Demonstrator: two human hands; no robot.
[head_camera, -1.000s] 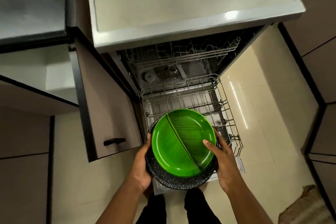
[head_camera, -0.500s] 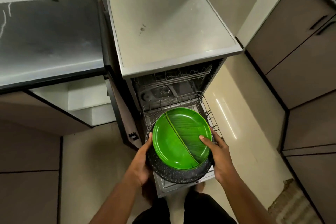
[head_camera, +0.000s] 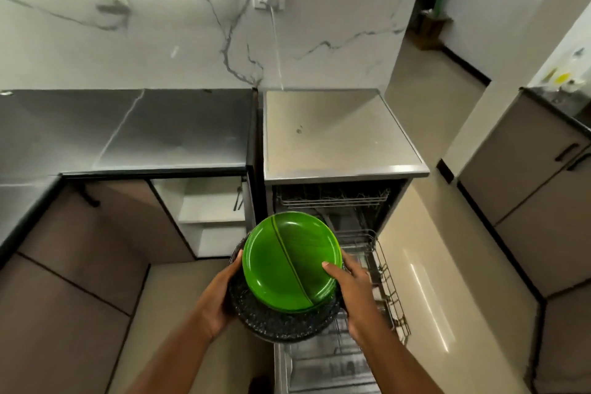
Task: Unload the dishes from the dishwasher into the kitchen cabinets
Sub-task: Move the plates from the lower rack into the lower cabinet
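Observation:
I hold a stack of dishes in front of me: a green leaf-patterned plate (head_camera: 287,262) lies on top of a black speckled plate (head_camera: 275,321). My left hand (head_camera: 220,294) grips the stack's left edge from below. My right hand (head_camera: 350,285) grips the right edge, thumb pressed on the green plate. The stack hangs above the open dishwasher (head_camera: 339,201), whose pulled-out lower rack (head_camera: 388,281) shows bare wire. To the left stands an open cabinet (head_camera: 211,214) with white shelves.
A dark countertop (head_camera: 144,131) runs along the left, and the dishwasher's steel top (head_camera: 335,134) sits beside it. The lowered dishwasher door (head_camera: 323,368) lies at my feet. Closed brown cabinets (head_camera: 543,201) line the right side, with beige floor between.
The stack has risen and drifted left of the rack, still gripped by both hands. My view has lifted from the dishwasher to take in the countertop, wall and open cabinet.

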